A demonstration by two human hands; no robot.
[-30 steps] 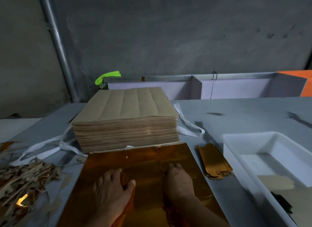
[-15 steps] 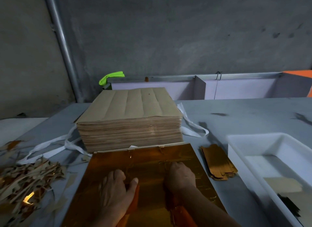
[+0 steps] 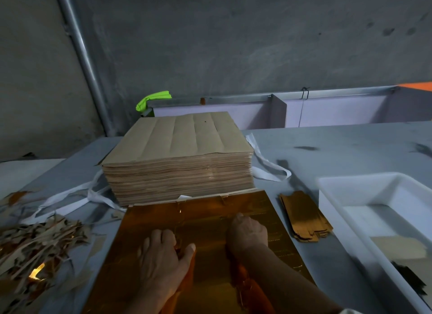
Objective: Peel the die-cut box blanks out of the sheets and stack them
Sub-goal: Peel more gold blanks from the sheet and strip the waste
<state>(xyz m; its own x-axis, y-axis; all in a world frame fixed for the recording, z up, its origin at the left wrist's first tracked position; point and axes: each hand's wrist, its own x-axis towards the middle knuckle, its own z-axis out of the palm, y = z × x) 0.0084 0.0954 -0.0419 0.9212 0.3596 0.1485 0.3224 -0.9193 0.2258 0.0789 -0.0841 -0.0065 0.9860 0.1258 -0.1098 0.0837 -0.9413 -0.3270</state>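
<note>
The gold sheet (image 3: 210, 269) lies at the near edge of the worktop (image 3: 350, 145), touching the tall stack of brown sheets (image 3: 177, 154) behind it; the left hand (image 3: 163, 255) presses on it, fingers together, thumb spread; the right hand (image 3: 247, 232) rests knuckles up, fingers curled under, whether pinching I cannot tell; the peeled blanks (image 3: 304, 215) lie stacked just right of the sheet, beside the white tray (image 3: 374, 185).

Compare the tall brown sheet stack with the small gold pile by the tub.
The brown sheet stack is tall and broad; the gold blank pile is low and narrow. The stack's top is matte brown, the pile's shiny gold. The stack's edges are even, the pile's ragged. Both sit on the table.
</note>
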